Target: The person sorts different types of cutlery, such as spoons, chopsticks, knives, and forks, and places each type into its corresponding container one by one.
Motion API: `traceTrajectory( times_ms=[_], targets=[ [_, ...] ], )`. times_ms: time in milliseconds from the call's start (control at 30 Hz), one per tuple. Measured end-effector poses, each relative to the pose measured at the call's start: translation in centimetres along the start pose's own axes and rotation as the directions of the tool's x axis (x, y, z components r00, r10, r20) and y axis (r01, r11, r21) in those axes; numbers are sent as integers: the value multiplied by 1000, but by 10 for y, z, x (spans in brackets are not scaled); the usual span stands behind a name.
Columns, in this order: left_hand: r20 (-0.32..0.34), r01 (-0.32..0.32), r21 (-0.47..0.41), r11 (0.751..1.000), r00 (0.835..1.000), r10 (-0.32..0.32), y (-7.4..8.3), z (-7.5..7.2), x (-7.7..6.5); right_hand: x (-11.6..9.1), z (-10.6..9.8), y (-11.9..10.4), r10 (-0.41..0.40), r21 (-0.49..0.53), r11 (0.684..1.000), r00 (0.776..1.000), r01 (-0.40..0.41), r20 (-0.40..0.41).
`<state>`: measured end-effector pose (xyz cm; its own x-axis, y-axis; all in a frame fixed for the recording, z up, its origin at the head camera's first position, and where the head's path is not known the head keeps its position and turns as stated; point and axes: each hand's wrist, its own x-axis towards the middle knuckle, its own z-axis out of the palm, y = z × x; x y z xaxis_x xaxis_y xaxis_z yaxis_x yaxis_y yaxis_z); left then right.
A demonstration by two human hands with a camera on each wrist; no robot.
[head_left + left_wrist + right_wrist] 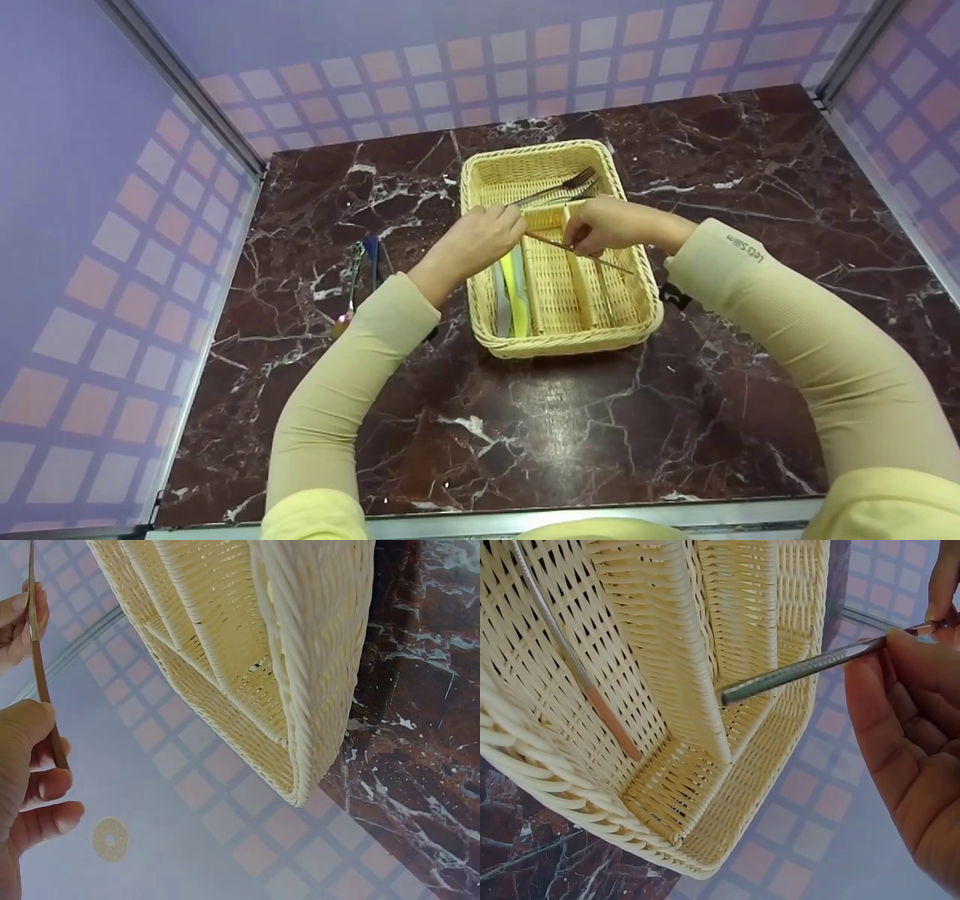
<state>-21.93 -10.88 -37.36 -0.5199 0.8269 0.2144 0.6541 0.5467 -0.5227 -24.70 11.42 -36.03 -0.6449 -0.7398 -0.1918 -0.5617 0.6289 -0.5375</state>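
Both hands work above a woven basket (559, 322) that stands in the middle of the dark marble desk (675, 420); the left hand (480, 240) has its fingers curled around the handles of some forks (559, 190), whose tines lie over the far compartment of the basket; the right hand (611, 225) pinches a thin chopstick (600, 259) between thumb and fingers, and this stick reaches from the hand toward the right side, above the long right compartments; in the right wrist view a textured metal handle (802, 669) passes between the fingers (911, 675) and ends just beside a divider of the basket, while another thin utensil (570, 660) lies on the basket floor; in the left wrist view a brown stick (41, 675) runs between the two hands; inside the left compartment of the basket lie pale and yellow-green flat pieces (511, 292); on the desk to the left of the basket, well apart from it, lie a few more utensils (358, 277), among them one with a blue part.
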Motion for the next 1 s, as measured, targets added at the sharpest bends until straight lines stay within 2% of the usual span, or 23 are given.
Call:
traceTrajectory(
  times_ms=[100,200,300,400,500,633,733,800,867,933,1000],
  targets=[
    [-32,17,2,1000,999,-17,-1,3,0,0,0,1,-12,-16,1000,1000,12,-7],
    [-80,60,-49,997,995,-63,-3,5,-2,0,1,3,9,-10,1000,1000,-10,-24],
    [-121,126,-131,983,983,-142,-7,9,-6,0,3,7,63,31,998,996,-61,-67],
    [-140,191,-169,967,966,-216,-11,16,-14,-2,9,14,155,103,984,981,-143,-119],
    [-149,240,-184,953,952,-268,-15,26,-26,-5,16,24,284,217,944,948,-250,-142],
    [-128,341,-246,907,917,-379,-21,41,-47,-7,27,34,438,377,847,894,-374,-96],
    [-96,422,-286,860,881,-464,-27,51,-61,-8,35,40,491,443,788,871,-427,-34],
    [-75,459,-302,835,862,-501,-29,57,-70,-7,39,43,507,435,775,862,-458,5],
    [-57,485,-313,817,849,-526,-30,60,-76,-6,43,45,494,422,780,869,-462,40],
    [-45,501,-323,803,839,-542,-30,63,-79,-2,47,47,500,362,797,864,-484,55],
    [-31,514,-327,793,833,-553,-30,64,-81,1,49,50,464,315,832,884,-458,58]
  ],
)
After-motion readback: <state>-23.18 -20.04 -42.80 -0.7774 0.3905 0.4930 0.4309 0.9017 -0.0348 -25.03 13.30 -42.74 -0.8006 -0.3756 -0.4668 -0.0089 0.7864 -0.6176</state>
